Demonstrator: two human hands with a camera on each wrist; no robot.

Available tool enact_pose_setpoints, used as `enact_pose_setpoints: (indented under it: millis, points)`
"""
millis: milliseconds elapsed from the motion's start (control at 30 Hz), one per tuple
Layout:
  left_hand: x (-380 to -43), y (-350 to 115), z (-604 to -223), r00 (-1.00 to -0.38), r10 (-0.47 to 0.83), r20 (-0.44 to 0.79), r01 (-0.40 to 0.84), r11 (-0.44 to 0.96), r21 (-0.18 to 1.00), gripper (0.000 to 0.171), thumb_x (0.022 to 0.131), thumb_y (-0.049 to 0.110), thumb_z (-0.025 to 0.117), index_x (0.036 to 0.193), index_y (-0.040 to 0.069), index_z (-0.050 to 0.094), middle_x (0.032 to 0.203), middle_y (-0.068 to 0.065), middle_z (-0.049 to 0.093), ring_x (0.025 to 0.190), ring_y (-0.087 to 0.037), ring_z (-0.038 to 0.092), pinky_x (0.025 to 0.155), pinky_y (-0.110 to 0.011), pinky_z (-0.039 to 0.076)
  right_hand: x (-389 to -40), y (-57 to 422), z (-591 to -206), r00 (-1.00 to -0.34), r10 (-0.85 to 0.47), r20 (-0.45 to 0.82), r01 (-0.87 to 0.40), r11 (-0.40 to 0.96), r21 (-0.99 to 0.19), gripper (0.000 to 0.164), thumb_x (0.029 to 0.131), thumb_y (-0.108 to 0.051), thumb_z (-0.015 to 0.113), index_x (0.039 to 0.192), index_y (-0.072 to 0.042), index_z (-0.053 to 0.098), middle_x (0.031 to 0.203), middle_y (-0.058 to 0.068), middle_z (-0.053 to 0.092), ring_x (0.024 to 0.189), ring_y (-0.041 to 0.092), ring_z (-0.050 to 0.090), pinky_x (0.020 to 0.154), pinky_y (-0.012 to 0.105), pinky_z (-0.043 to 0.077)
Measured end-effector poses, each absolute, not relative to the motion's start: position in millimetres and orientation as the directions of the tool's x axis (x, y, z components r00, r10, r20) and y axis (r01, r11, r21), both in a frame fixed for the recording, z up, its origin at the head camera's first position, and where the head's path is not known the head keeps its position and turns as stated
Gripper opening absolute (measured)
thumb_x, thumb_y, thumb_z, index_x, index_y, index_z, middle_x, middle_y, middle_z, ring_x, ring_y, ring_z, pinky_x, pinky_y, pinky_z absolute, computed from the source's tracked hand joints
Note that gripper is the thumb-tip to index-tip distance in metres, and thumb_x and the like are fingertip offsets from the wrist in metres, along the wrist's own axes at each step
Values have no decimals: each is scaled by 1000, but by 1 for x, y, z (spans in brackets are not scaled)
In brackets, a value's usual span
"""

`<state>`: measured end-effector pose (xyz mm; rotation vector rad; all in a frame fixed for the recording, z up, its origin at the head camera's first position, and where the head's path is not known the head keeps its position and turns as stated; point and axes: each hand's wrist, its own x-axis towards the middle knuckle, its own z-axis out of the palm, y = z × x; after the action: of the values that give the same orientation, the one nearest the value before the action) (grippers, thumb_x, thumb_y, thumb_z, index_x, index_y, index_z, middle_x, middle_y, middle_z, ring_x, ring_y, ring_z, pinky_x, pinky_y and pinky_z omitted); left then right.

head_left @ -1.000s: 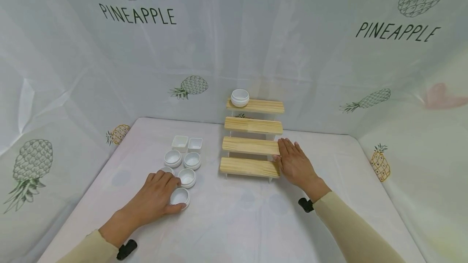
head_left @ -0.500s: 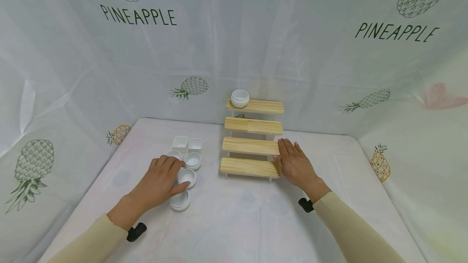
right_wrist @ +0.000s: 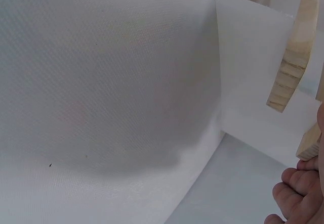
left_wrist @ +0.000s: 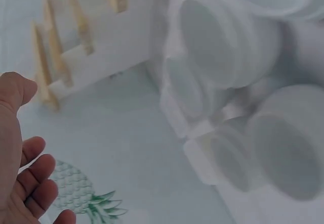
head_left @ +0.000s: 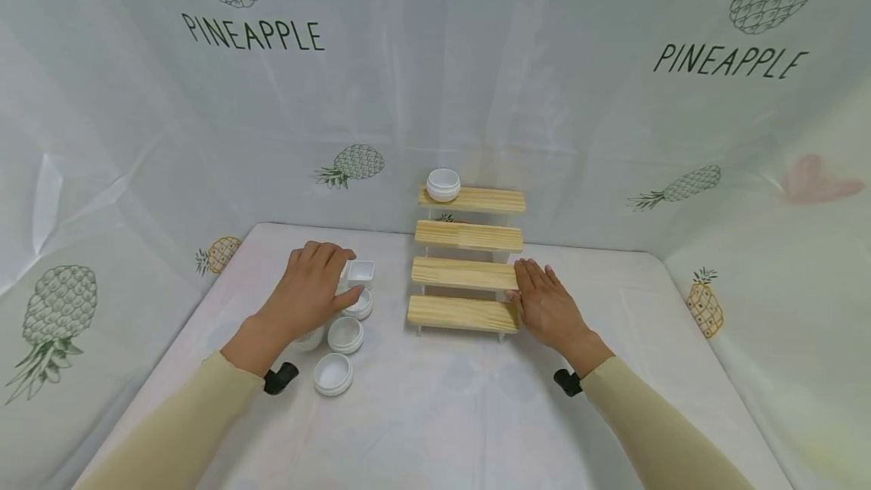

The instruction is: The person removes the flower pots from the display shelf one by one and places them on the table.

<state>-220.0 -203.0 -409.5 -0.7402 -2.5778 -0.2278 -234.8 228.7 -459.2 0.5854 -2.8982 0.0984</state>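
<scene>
My left hand (head_left: 306,289) hovers over the back of a group of white dishes, thumb apart from the fingers and nothing between them. A square white dish (head_left: 361,271) and a round white bowl (head_left: 359,305) lie just beyond its fingertips and thumb. More round bowls stand nearer, one bowl (head_left: 345,334) behind another bowl (head_left: 333,373); a further bowl (head_left: 309,339) is partly covered by the wrist. My right hand (head_left: 547,308) rests with extended fingers against the right end of a four-step wooden stand (head_left: 464,274). On the stand's top step, at the left, sits a round white bowl (head_left: 443,184).
A white cloth printed with pineapples (head_left: 359,162) hangs behind and beside the table (head_left: 408,414). White side supports (right_wrist: 253,72) carry the stand's wooden boards (right_wrist: 293,57).
My left hand has moved away from me, from the nearest round bowls to the square dishes at the back. The right hand has stayed against the stand.
</scene>
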Motion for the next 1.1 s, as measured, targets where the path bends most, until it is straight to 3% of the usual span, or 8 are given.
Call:
enact_pose_setpoints:
  millis: [167, 333, 767, 1100]
  points:
    - [-241, -193, -385, -707, 459, 539, 563, 826, 35, 53, 94, 35, 78, 129, 0, 59, 121, -19, 63, 111, -42, 52, 89, -54, 42, -236, 230, -462, -905, -379, 194, -392, 920, -32, 66, 114, -36, 43, 160, 9, 30, 164, 29, 37, 155, 44, 33, 127, 59, 22]
    - [-259, -175, -364, -697, 464, 547, 569, 822, 28, 53, 97, 37, 76, 131, 1, 59, 122, -18, 62, 114, -42, 52, 90, -55, 42, -235, 231, -462, -905, -378, 196, -391, 920, -28, 65, 114, -35, 43, 160, 9, 30, 164, 29, 37, 155, 44, 33, 127, 59, 23]
    - [-297, -126, -330, -721, 483, 498, 563, 826, 14, 57, 101, 41, 70, 139, 1, 57, 127, -19, 60, 120, -41, 51, 97, -56, 42, -233, 229, -461, -900, -384, 206, -395, 919, -12, 66, 114, -37, 43, 159, 10, 32, 163, 29, 39, 154, 43, 36, 126, 58, 25]
    - [-329, -95, -322, -767, 488, 417, 515, 855, -52, 67, 100, 55, 68, 141, 3, 56, 134, -18, 58, 121, -37, 49, 98, -52, 41, -233, 230, -461, -904, -383, 193, -393, 919, -20, 66, 114, -37, 42, 160, 9, 30, 164, 29, 37, 155, 43, 34, 127, 58, 24]
